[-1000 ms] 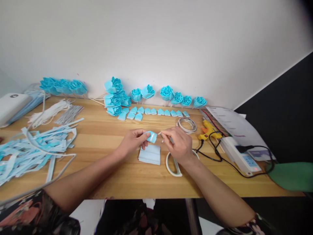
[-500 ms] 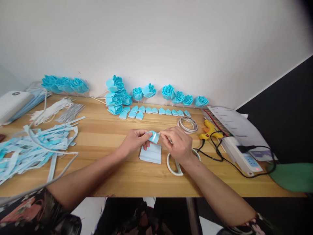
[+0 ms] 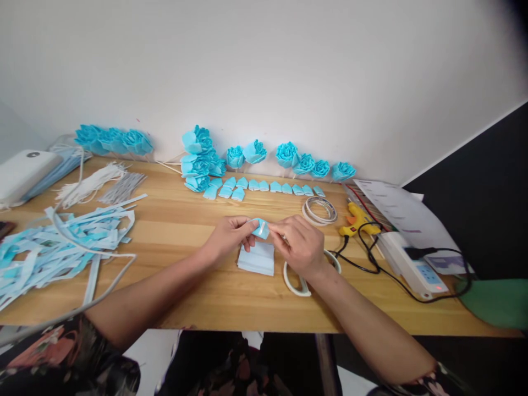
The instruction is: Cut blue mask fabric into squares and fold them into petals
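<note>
Between its thumb and fingers my left hand (image 3: 236,231) pinches a small blue petal-shaped piece (image 3: 260,231) of soft sheet. A short shiny strip (image 3: 262,227), like clear tape, lies across that piece. Against its right edge are the closed fingertips of my right hand (image 3: 300,242); whatever they pinch is too small to make out. A stack of pale blue sheets (image 3: 256,260) rests on the table just below the held piece. Under my right wrist, partly hidden, lies a white ring (image 3: 293,286). Rolls of tape (image 3: 320,210) lie beyond my right hand.
Blue fabric flowers (image 3: 198,157) line the wall, with rows of blue petals (image 3: 264,186) before them. Blue strips (image 3: 61,247) and a cable (image 3: 119,275) cover the left. A yellow glue gun (image 3: 358,219), power strip (image 3: 412,267) and papers (image 3: 396,214) occupy the right.
My right fingertips have come closer to the petal's right edge, and the whitish bit between them and the petal is now hidden. The view has shifted slightly.
</note>
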Tool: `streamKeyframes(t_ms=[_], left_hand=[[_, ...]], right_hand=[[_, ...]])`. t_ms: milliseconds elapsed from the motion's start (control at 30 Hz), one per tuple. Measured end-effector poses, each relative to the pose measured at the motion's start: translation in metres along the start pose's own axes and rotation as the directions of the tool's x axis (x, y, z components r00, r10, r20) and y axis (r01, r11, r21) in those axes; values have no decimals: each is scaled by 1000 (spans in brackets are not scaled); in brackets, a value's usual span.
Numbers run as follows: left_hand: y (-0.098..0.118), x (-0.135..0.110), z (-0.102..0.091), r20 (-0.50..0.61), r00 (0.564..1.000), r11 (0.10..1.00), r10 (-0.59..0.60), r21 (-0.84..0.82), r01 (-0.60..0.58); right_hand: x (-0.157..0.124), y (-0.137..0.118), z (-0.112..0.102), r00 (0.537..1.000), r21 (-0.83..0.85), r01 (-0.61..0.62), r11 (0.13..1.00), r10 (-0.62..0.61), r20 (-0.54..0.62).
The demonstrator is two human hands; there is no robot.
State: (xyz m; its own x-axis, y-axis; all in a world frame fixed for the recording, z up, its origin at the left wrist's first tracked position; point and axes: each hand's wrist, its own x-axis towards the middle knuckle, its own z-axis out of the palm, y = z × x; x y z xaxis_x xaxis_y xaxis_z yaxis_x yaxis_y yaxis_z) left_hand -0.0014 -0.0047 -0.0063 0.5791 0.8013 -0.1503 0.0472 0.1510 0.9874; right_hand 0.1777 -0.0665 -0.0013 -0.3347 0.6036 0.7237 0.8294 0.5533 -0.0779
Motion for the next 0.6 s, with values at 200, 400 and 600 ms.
streamKeyframes(t_ms=[200,400,600], left_hand=[[1,-1,0,-1,1000,999,-5,-41,5],[-4,1,-1,4,1000,990,-6,-144,6],[-7,4,-2,34,999,966,-29,-255,37]], right_hand=[[2,-2,0,999,10,21,1000,-21,24],[0,-1,3,998,2,28,1000,-28,62],[2,-2,2,993,54,2,999,-9,119]])
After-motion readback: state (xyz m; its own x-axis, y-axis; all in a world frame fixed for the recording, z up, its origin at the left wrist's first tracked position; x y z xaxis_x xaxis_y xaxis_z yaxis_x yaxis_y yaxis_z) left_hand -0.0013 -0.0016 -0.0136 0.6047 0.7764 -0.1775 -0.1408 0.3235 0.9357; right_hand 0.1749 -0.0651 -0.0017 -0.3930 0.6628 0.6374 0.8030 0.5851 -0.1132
